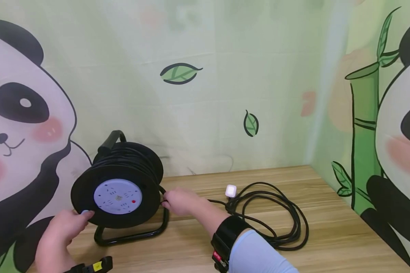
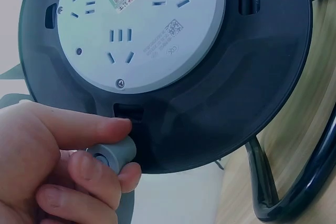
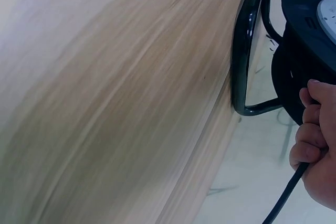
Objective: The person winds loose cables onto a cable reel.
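A black cable reel [image 1: 83,197] with a pale socket panel [image 1: 117,197] stands on its tubular frame at the left of the table. My left hand [image 1: 66,227] is at the lower left of the reel's disc; in the left wrist view its fingers pinch a grey crank knob [image 2: 123,151]. To the right of the reel, my right hand [image 1: 179,201] grips the black cable [image 3: 286,195], fingers curled round it close to the drum. From that fist the cable runs on to a loose coil [image 1: 297,212] on the table.
A white plug [image 1: 230,190] lies at the coil's left side, on the wooden table [image 1: 341,227]. Behind the table hangs a pale green cloth [image 1: 259,76] printed with pandas and leaves. The reel's black handle [image 1: 111,142] rises at its top, near the cloth.
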Demonstrator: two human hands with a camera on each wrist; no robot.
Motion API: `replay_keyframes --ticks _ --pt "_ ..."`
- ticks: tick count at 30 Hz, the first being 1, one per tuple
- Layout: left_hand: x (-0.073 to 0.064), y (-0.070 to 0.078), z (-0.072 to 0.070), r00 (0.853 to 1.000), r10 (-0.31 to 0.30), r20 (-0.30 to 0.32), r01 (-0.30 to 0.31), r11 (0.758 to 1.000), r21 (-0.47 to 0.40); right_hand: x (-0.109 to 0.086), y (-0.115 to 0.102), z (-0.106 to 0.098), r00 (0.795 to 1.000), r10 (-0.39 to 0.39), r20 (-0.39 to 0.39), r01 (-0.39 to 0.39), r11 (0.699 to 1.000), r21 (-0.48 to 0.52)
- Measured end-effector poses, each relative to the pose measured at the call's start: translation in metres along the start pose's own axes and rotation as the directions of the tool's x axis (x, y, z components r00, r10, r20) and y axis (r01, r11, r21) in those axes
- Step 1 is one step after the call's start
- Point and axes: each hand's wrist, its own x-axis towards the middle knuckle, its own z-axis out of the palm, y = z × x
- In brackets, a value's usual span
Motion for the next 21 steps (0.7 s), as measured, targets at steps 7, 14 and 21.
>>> replay_keyframes --ticks 7,14,21 --pt "0.001 0.001 -0.001 1.0 -0.012 0.001 0.012 1.0 -0.018 -0.01 0.02 -0.005 1.0 -0.001 -0.012 0.002 0.994 0.112" --pt "0.002 0.003 -0.003 1.0 -0.019 0.025 0.019 1.0 -0.018 -0.033 0.062 -0.021 0.998 0.009 -0.067 0.004 0.982 0.189" --pt "0.001 0.003 0.0 0.999 -0.023 0.043 0.025 0.999 -0.044 -0.056 0.095 -0.034 0.997 0.077 -0.024 -0.069 0.97 0.232"
